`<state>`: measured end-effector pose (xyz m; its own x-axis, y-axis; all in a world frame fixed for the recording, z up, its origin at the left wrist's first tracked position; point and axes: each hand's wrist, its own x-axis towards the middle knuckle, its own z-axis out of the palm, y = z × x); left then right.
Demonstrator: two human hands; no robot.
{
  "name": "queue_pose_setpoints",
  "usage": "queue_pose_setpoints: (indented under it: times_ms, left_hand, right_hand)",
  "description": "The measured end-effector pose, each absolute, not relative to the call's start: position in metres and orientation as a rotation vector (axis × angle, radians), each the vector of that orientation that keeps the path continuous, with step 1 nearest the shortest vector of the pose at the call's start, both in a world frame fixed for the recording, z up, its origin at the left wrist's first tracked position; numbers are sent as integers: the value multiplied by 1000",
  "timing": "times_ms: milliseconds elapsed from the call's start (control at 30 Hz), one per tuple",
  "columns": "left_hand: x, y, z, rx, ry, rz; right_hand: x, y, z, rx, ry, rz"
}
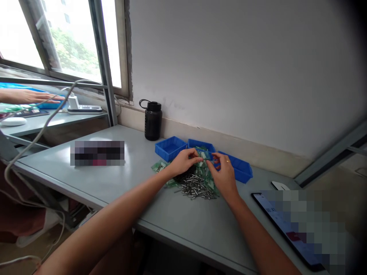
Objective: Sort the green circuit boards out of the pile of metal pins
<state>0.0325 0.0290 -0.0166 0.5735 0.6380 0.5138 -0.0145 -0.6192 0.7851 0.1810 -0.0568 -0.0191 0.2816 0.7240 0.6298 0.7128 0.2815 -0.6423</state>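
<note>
My left hand and my right hand meet over the pile, fingers closed. Between their fingertips is a small clear green plastic bag, pinched from both sides; whether anything is inside is too small to tell. Below the hands lies a heap of thin silvery metal pins, possibly screws or rivets. More green plastic bags lie around and under the heap, partly hidden by my left hand. A gold-coloured ring is on a finger of my right hand.
Behind the hands stand a left blue bin, a middle blue bin with green bags and a right blue bin. A black bottle stands near the wall. A tablet lies right. Another person's hand rests over the neighbouring table.
</note>
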Motion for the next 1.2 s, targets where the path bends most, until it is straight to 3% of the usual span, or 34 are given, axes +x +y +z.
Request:
queue_pose_setpoints:
  times_ms: [233, 333, 633, 833, 1067, 1200]
  left_hand:
    - [25, 12, -7, 2438, 391, 1217]
    - [22, 10, -5, 2537, 396, 1216]
    - [25, 12, -5, 2450, 372, 1235]
    - [30, 17, -9, 2243, 398, 992]
    - [34, 20, -13, 2032, 476, 1035]
    - [34, 22, -13, 2020, 510, 1101]
  right_hand:
    - [167, -60, -17, -1205, -1362, 615]
    - [166, -59, -18, -1150, -1343, 704]
    - [180, -54, -17, -1128, -1210, 725]
    - [185, -53, -17, -1134, -1164, 741]
    - [183, -57, -17, -1256, -1274, 399]
    - [183, -57, -18, -1257, -1379, 385]
